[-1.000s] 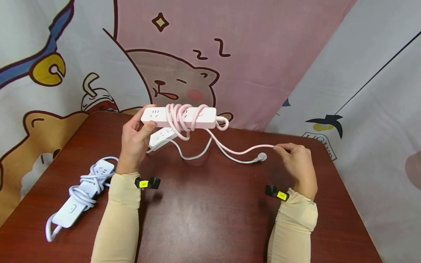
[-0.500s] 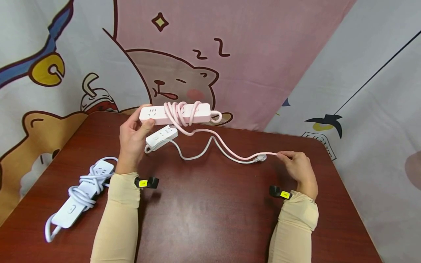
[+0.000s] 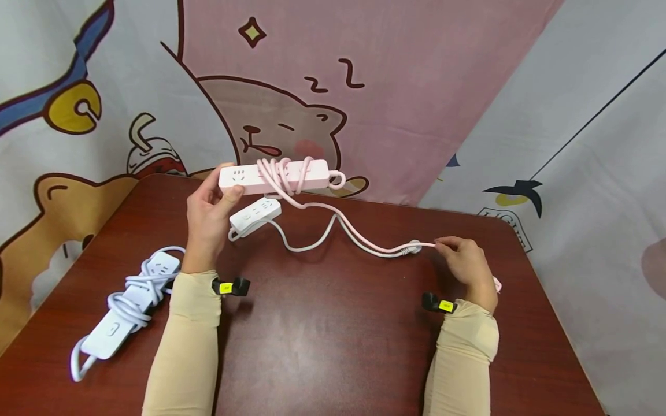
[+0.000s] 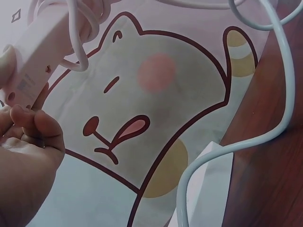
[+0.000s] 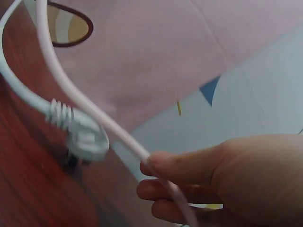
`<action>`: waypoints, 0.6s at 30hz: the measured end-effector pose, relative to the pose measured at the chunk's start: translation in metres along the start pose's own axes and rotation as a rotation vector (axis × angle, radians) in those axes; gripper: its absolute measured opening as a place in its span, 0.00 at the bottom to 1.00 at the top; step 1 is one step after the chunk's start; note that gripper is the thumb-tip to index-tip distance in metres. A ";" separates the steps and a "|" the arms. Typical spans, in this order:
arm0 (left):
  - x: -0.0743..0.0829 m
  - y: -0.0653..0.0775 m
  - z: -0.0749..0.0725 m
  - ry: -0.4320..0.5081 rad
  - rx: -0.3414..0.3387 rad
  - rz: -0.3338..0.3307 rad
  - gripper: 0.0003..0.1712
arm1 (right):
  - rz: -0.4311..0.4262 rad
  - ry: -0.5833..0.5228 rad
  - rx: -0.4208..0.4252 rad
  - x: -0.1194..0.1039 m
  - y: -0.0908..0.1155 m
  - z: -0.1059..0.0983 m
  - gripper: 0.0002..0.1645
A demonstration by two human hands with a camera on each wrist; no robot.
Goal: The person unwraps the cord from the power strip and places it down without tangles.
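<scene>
My left hand (image 3: 208, 216) grips the left end of a pink power strip (image 3: 244, 179) and holds it up above the table, thumb in front. Several turns of pink cord (image 3: 283, 176) are wound round the strip's middle. A free length of that cord runs down to the right, where my right hand (image 3: 465, 260) pinches it between thumb and fingers. In the right wrist view the pink cord (image 5: 90, 104) passes through the fingers. A bit of pink, perhaps the cord's plug (image 3: 498, 284), shows beyond my right wrist.
Behind the held strip, a white power strip (image 3: 255, 216) lies on the brown table (image 3: 322, 346), its cord unwound to a white plug (image 3: 414, 247). At the left lies a pale blue-white power strip (image 3: 117, 323) wrapped in its cord. A printed curtain (image 3: 406, 104) hangs behind.
The pink strip has moved slightly up and left. One turn of cord has come off it, so the free length is longer. My right hand has shifted slightly down.
</scene>
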State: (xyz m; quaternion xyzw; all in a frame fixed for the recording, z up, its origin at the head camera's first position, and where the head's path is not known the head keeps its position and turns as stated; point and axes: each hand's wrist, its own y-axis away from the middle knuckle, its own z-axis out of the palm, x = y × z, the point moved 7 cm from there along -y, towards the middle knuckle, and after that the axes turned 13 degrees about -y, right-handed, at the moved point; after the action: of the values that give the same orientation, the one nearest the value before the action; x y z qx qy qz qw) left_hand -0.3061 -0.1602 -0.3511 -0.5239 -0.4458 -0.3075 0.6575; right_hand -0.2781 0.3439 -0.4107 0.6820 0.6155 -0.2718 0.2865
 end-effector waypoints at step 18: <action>0.004 0.003 0.006 -0.010 -0.072 -0.018 0.26 | -0.425 -0.081 -0.074 -0.139 -0.005 0.101 0.28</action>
State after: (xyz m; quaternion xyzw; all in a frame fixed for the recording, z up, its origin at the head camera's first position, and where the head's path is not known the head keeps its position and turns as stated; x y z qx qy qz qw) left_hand -0.3032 -0.1533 -0.3490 -0.5447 -0.4426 -0.3266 0.6330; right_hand -0.2981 0.1758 -0.3801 0.5147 0.7429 -0.3305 0.2719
